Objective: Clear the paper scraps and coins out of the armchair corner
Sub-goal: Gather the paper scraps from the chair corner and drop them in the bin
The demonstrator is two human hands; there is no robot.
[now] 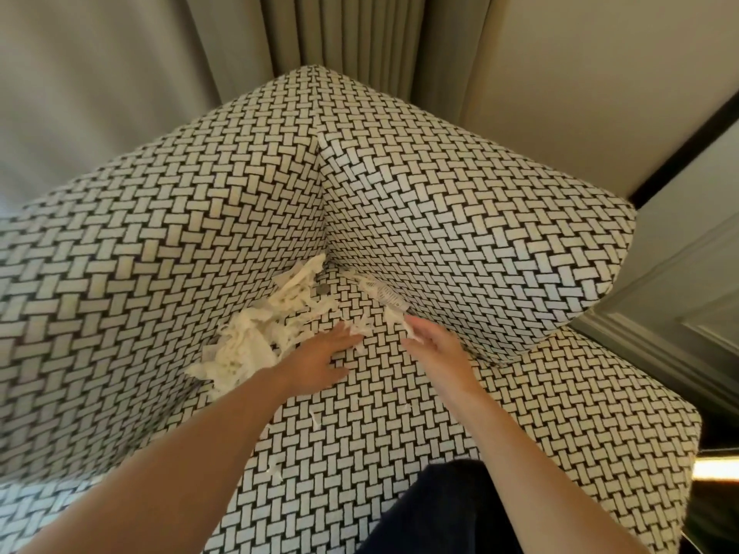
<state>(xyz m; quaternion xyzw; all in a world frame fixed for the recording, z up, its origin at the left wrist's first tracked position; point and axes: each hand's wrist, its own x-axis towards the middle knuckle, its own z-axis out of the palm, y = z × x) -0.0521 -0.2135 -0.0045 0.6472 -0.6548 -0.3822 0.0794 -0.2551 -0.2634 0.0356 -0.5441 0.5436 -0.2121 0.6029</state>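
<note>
White paper scraps [256,333] lie piled along the seam where the seat meets the back of the black-and-white woven armchair [160,233]. More scraps [380,291] sit at the inside of the right armrest. A grey coin [322,289] lies in the corner behind the pile. My left hand [320,359] lies flat on the seat, fingers straight, its fingertips touching scraps. My right hand [434,341] reaches toward the armrest scraps with relaxed fingers; whether it holds any paper is blurred. Two loose scraps [316,419] lie on the seat nearer me.
The right armrest [520,253] stands close beside my right hand. Beige curtains [340,30] hang behind the chair. A grey panelled wall [680,293] is at the right. My dark trouser leg [440,513] presses against the seat's front.
</note>
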